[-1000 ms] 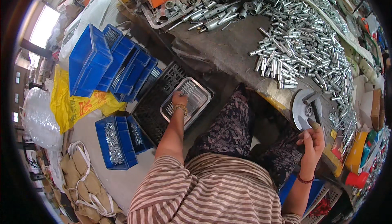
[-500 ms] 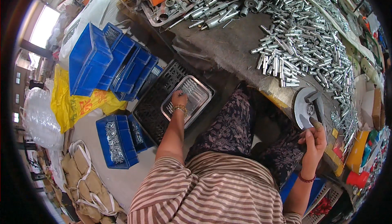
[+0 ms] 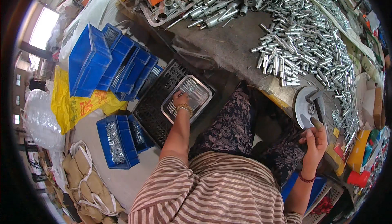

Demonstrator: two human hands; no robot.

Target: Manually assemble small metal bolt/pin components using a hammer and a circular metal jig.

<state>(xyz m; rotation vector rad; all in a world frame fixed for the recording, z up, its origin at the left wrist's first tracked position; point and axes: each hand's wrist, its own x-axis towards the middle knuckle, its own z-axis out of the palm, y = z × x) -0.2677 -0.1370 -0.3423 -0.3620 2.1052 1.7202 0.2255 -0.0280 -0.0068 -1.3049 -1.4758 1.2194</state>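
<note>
My left hand (image 3: pixel 181 98) reaches down into a shallow metal tray (image 3: pixel 165 106) where slim silvery rods (image 3: pixel 195 88) lie in a row. Its fingers are bent together over the tray's left part; whatever they grip is too hidden to make out. The tray rests on a black plastic crate (image 3: pixel 152 120). My right hand (image 3: pixel 315 140) is raised at the bench edge, palm up, thumb and forefinger apart, other fingers loosely curled, with nothing visible in it. Its forefinger has a dark tip. Just beyond is a round metal plate (image 3: pixel 301 109) bearing a small ring and a dark bar (image 3: pixel 315 96).
A large heap of metal sleeves and pins (image 3: pixel 302 40) covers the bench's right side. Larger tubular parts (image 3: pixel 216 13) lie farther back. Stacked blue bins (image 3: pixel 92 60) stand left, above another blue bin (image 3: pixel 116 142) of metal parts. A yellow bag (image 3: pixel 65 101) lies beside them.
My left hand and wrist have shifted slightly right over the tray, the forearm swinging with them. My right hand has hardly moved.
</note>
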